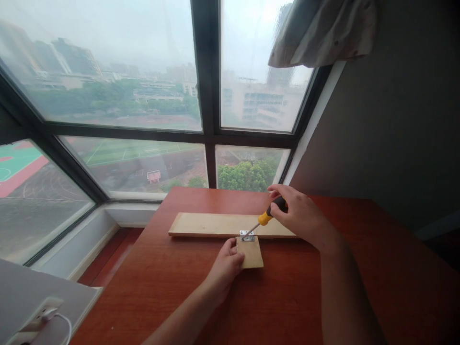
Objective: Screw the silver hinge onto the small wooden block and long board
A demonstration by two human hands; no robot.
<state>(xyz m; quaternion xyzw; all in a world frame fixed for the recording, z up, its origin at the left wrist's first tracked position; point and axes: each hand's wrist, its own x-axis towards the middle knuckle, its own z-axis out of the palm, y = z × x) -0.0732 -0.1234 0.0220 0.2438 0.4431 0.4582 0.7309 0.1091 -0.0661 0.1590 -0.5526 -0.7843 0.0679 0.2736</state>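
My right hand [296, 211] is closed around the black and yellow handle of a screwdriver [265, 218]. The screwdriver slants down to the left, its tip at the lower part of a small metal hinge [247, 235]. That hinge lies across the edge between a long pale wooden board [208, 224] and a small wooden block [252, 255]. With my left hand [228, 258] I grip the small block by its left side, thumb on top. Any screw under the tip is too small to make out. My right forearm and hand cover the long board's right end.
The boards lie on a reddish-brown wooden table [172, 292]. Large framed windows [212, 139] stand behind its far edge, with a curtain [323, 36] hanging at the upper right. At lower left, a white plug [49, 314] with a cord sits in a wall socket.
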